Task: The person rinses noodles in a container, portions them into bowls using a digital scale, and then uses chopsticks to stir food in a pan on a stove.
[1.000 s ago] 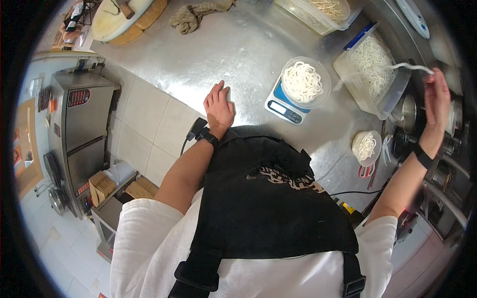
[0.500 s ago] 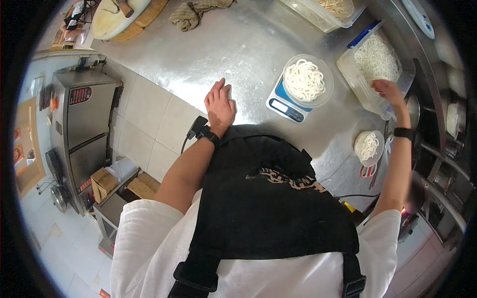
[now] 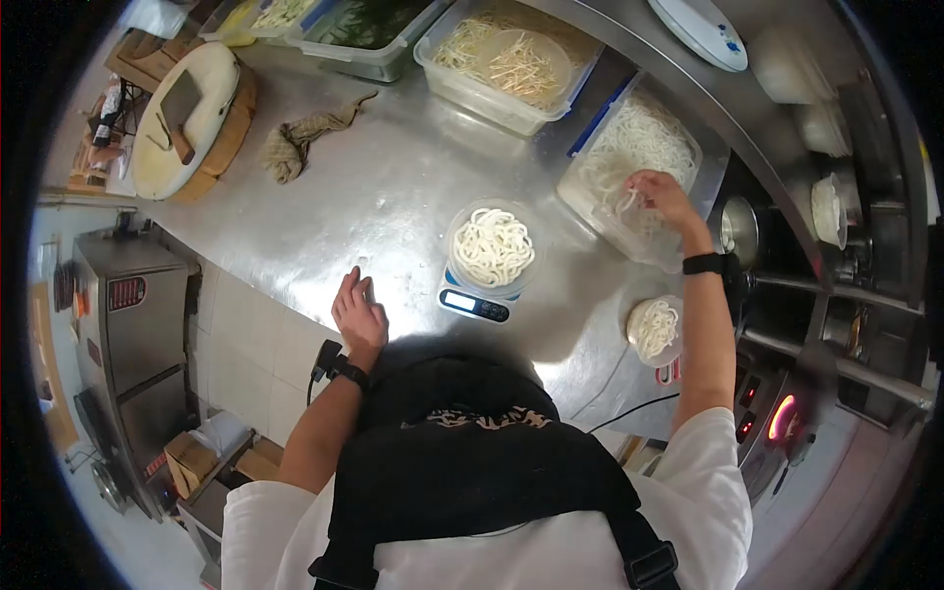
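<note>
- Where the right hand (image 3: 664, 195) reaches into the clear plastic tub (image 3: 590, 211) at the upper right of the frame, its fingers (image 3: 637, 187) curl downward and pinch a few strands of the white noodles (image 3: 644, 138).
- These strands hang just beneath the fingertips. The rest of the heap lies around them and spreads toward the top of the frame inside the tub.
- A black band (image 3: 702, 264) circles the right wrist, just below the tub's near corner.
- Left of the tub and close to it, a round bowl (image 3: 492, 246) heaped with more noodles sits on a blue and white kitchen scale (image 3: 472, 303), whose display faces the bottom of the frame.
- Below the tub, near the right edge of the tabletop (image 3: 393, 197), stands a small bowl (image 3: 656, 329) with a smaller portion of noodles, apart from both hands.
- The left hand (image 3: 359, 313) lies palm down on the bare steel, left of the scale and not touching it, with its fingers released and holding nothing.
- Farther off, a second tub (image 3: 506, 59) of pale strips sits along the top of the frame.
- A crumpled cloth (image 3: 300, 138) lies toward the upper left, with a round wooden chopping block (image 3: 187, 118) beyond it.
</note>
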Available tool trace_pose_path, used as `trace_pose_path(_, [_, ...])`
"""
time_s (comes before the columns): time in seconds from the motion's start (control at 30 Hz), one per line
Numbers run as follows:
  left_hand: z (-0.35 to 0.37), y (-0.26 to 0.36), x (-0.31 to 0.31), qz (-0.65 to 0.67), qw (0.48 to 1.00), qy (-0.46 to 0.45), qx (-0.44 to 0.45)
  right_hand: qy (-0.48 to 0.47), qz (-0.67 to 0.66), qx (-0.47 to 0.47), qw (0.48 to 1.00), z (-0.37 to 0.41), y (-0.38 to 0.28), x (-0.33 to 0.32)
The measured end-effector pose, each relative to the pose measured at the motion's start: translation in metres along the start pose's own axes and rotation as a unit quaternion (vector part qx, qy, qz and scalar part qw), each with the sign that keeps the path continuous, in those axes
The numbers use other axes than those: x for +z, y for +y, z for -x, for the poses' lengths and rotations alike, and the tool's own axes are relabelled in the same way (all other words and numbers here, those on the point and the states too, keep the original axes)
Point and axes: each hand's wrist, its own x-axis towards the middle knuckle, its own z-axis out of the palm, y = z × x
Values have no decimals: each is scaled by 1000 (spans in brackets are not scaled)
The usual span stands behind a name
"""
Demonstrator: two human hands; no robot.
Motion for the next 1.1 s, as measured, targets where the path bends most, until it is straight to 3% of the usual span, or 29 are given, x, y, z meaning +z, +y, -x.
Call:
trace_pose_path(0.07, [0,-1,2,0,1000,5,-2,-2,9,-117,993,-3,8,-27])
trace_pose_path(0.1, [0,-1,2,-1,1000,4,0,-1,7,-117,993,-3,10,-36])
trace_pose_path(0.13, [0,-1,3,-4,1000,4,-1,74,167,-219,958,-3,11,-45])
trace_pose_path(0.17, [0,-2,3,-6,1000,5,-2,146,320,-312,883,-1,11,-49])
trace_pose_path(0.2, [1,-2,3,-6,1000,4,-1,147,319,-311,883,10,-4,-44])
trace_pose_path(0.27, [1,-3,2,3,1000,-8,-9,115,-3,-185,976,41,-40,-39])
trace_pose_path(0.47, [3,-6,1,4,1000,-10,-4,111,-76,-216,967,93,-103,-25])
trace_pose_path(0.73, [5,-13,2,10,1000,3,1,-45,-93,-226,969,121,-130,64])
trace_pose_path(0.8, [5,-11,-2,19,1000,8,-3,-75,-9,-192,978,113,-115,95])
trace_pose_path(0.87, [6,-12,-1,18,1000,16,-1,-90,171,-198,961,90,-74,113])
trace_pose_path(0.93, [5,-11,-2,25,999,24,-2,-5,275,-193,942,78,-38,134])
trace_pose_path(1.0, [6,-12,-1,23,999,26,-1,30,312,-118,942,70,-14,151])
trace_pose_path(1.07, [6,-11,-2,10,1000,12,2,5,228,-47,973,55,18,166])
trace_pose_path(1.1, [6,-12,-2,15,1000,14,8,0,102,-13,995,59,19,176])
